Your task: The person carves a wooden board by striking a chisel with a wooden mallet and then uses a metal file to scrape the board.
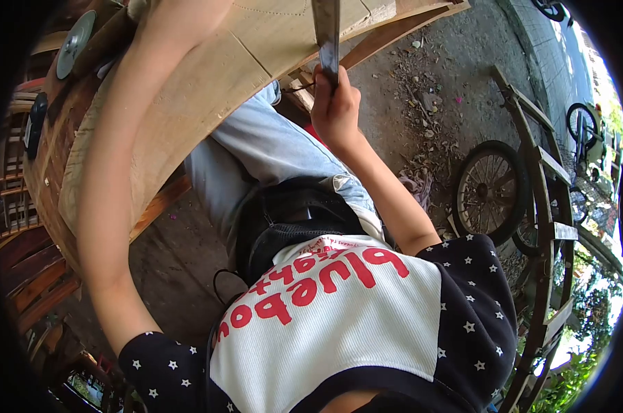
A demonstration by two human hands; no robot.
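Observation:
My right hand [337,110] is closed around the lower end of a flat metal strip [327,34], just past the edge of a large curved wooden board [187,110]. The strip runs up across the board and out of the top of the view. Pencil-like lines cross the board's face. At the top left, my left hand [196,17] reaches over the board. Its fingers are cut off by the frame, so what it touches is hidden.
A round metal disc [75,45] and a small dark object [35,125] lie on the wooden surface at the left. Slatted wooden pieces [22,182] stand beyond. At the right are a spoked wheel [490,191] and a ladder-like wooden frame [565,231].

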